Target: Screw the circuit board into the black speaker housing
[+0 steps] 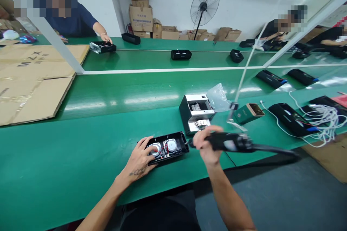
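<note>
An open black speaker housing (169,147) with two round silver drivers and red wires lies near the front edge of the green bench (81,158). My left hand (141,157) rests on its left end, fingers spread over the shell. My right hand (206,143) grips a black electric screwdriver (230,142) held level, its tip pointing left at the housing's right end. A cable runs from the tool's back to the right.
A small grey screw feeder (196,112) and a plastic bag (218,96) sit just behind my hands. More black speakers (292,119), white cables (322,119) and a green box (248,112) lie right. Flat cardboard (32,79) covers the left. Other people work across the belt.
</note>
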`<action>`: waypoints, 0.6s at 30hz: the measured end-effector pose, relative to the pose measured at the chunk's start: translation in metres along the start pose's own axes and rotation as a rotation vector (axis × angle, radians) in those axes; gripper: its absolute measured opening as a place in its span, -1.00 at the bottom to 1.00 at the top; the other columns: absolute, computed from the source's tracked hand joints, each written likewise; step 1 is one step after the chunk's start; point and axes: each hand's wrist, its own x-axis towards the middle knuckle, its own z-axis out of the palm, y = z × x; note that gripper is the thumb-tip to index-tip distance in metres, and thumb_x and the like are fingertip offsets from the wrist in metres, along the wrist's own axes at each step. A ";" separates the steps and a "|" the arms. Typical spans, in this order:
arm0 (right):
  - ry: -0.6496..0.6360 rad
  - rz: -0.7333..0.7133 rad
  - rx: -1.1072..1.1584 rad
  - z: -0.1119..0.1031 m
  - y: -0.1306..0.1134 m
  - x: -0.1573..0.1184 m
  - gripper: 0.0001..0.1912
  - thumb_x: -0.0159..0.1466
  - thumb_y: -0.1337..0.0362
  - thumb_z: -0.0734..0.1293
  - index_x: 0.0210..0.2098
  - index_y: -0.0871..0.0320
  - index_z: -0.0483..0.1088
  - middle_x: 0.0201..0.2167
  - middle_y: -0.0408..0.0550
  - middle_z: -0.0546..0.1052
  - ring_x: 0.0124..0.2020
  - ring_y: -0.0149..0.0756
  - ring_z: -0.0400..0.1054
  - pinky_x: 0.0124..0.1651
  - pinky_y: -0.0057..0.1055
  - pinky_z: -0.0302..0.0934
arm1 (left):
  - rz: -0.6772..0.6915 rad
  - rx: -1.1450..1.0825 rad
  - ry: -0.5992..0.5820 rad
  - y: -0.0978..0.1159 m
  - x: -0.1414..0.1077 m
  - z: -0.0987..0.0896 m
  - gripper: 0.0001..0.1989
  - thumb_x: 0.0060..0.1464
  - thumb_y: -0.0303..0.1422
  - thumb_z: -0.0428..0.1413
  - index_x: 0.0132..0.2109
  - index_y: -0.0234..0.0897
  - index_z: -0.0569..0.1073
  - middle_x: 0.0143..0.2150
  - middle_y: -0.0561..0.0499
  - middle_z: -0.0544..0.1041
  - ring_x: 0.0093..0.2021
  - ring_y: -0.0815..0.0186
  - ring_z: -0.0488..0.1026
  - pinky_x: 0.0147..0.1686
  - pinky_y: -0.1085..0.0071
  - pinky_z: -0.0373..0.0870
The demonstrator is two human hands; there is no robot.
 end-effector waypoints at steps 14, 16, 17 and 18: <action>-0.058 0.128 -0.038 -0.015 -0.011 0.026 -0.74 0.26 0.23 0.51 -0.21 0.06 0.34 -0.68 -0.41 0.30 -0.76 -0.48 0.16 -0.67 -0.46 0.14 | -0.050 0.010 -0.011 0.008 0.009 0.008 -0.83 0.01 -0.25 0.44 -0.30 -0.18 0.65 -0.04 -0.04 0.61 0.36 -0.17 0.30 0.31 -0.16 0.30; -0.160 0.138 0.130 0.002 -0.021 0.008 -0.79 0.32 0.21 0.45 -0.17 0.01 0.32 -0.67 -0.42 0.27 -0.76 -0.49 0.12 -0.67 -0.50 0.12 | -0.055 0.003 -0.019 0.009 0.009 0.007 -0.84 0.02 -0.25 0.43 -0.32 -0.17 0.65 -0.05 -0.04 0.62 0.36 -0.16 0.30 0.31 -0.15 0.29; -0.199 0.125 0.200 0.012 -0.023 -0.001 -0.81 0.35 0.21 0.42 -0.16 -0.01 0.30 -0.67 -0.42 0.25 -0.75 -0.49 0.11 -0.67 -0.51 0.11 | -0.057 0.000 -0.023 0.009 0.009 0.007 -0.84 0.04 -0.24 0.43 -0.32 -0.17 0.65 -0.06 -0.04 0.62 0.36 -0.15 0.30 0.31 -0.15 0.29; -0.228 0.111 0.251 0.021 -0.023 -0.011 -0.82 0.37 0.20 0.40 -0.14 -0.04 0.28 -0.67 -0.43 0.25 -0.75 -0.48 0.10 -0.67 -0.51 0.10 | -0.056 -0.001 -0.029 0.010 0.009 0.007 -0.85 0.05 -0.23 0.42 -0.33 -0.17 0.65 -0.05 -0.04 0.62 0.37 -0.14 0.30 0.31 -0.14 0.29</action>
